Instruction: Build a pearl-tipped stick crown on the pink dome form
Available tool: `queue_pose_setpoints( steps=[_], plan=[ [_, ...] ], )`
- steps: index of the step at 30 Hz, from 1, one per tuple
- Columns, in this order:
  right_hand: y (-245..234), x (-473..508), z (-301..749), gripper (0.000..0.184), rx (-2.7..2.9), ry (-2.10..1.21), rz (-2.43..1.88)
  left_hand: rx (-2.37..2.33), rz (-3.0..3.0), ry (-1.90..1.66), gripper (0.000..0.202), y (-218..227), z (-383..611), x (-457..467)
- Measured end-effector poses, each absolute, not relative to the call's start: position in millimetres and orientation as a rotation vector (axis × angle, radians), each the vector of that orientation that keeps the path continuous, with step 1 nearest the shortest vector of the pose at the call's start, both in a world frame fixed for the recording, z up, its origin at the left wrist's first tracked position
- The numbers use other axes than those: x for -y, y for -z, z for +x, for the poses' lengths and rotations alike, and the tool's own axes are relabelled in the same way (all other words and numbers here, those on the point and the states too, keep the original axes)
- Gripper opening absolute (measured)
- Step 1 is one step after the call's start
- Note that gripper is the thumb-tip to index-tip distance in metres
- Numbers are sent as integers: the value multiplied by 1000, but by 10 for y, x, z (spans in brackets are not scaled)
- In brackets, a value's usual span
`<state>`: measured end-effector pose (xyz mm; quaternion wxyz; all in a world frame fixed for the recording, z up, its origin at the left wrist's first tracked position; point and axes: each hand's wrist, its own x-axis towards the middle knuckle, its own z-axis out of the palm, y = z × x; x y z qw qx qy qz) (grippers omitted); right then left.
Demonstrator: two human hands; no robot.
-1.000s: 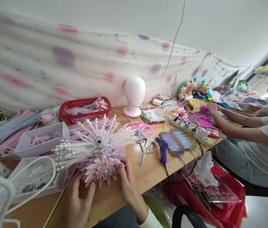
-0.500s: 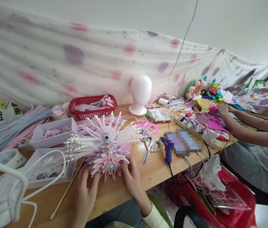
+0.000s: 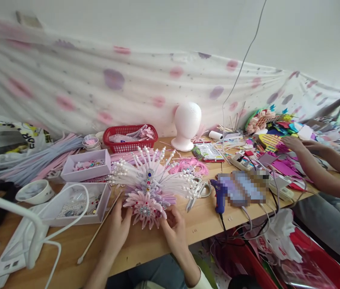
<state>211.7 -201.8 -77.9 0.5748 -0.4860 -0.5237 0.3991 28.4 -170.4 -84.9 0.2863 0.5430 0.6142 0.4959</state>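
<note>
Between my two hands is a crown-like headpiece (image 3: 148, 182) of white and lilac fuzzy stems tipped with pearl beads. A pink flower (image 3: 144, 209) with beads and red gems sits at its lower front, below a column of coloured gems. My left hand (image 3: 118, 226) grips its lower left edge, thumb toward the petals. On the lower right edge my right hand (image 3: 172, 228) closes with thumb and curled fingers; some fingertips are hidden behind it. Scissors (image 3: 198, 193) lie just right of the headpiece, partly behind its beaded stems. A thin stick (image 3: 97, 230) lies left of my left hand.
A white foam head (image 3: 188, 124) stands behind, beside a red basket (image 3: 130, 138). Boxes of beads (image 3: 78, 206) are at left, near a white lamp arm (image 3: 10, 206). A blue glue gun (image 3: 218, 196) and cords lie right. Another person's hands (image 3: 293, 143) work farther right.
The view has shifted, so the scene sits farther right. The headpiece is turned slightly, its right-hand stems now overlapping the scissors. Both hands still hold it.
</note>
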Motion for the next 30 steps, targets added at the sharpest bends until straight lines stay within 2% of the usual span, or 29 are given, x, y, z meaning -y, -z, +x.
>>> queue_pose_setpoints(
  steps=[4, 7, 9, 10, 14, 16, 17, 19, 21, 23, 27, 30],
  plan=[
    [807, 2201, 1977, 23, 1281, -1002, -1085, -1570, 1550, -1262, 36, 723, 210, 1398],
    [729, 2330, 1974, 42, 1386, -1014, -1068, -1628, 1529, -1295, 37, 648, 161, 1264],
    [537, 2404, 2131, 57, 1581, -1056, -1065, -1711, 1496, -1349, 38, 612, 133, 1289],
    [403, 2437, 2265, 58, 1733, -1093, -1052, -1773, 1496, -1399, 37, 599, 128, 1344],
    [-125, 2478, 2976, 22, 1990, -1298, -1050, -1938, 1564, -1567, 32, 594, 228, 1763],
    [-224, 2371, 3251, 23, 1931, -1374, -1021, -1810, 1534, -1467, 37, 606, 364, 1982],
    [-218, 2272, 3329, 30, 1860, -1379, -992, -1708, 1529, -1383, 41, 609, 442, 2064],
    [-120, 1998, 3355, 41, 1604, -1162, -1089, -1601, 1549, -1340, 47, 605, 589, 2149],
    [34, 1676, 3243, 35, 1373, -897, -1232, -1596, 1580, -1372, 49, 592, 693, 2140],
    [180, 1392, 3068, 40, 1271, -801, -1259, -1612, 1624, -1395, 51, 586, 740, 2079],
    [339, 1141, 2817, 53, 1339, -874, -1274, -1621, 1650, -1362, 51, 608, 709, 1916],
    [371, 1181, 2807, 50, 1430, -945, -1248, -1617, 1610, -1345, 51, 565, 605, 1744]
  ],
)
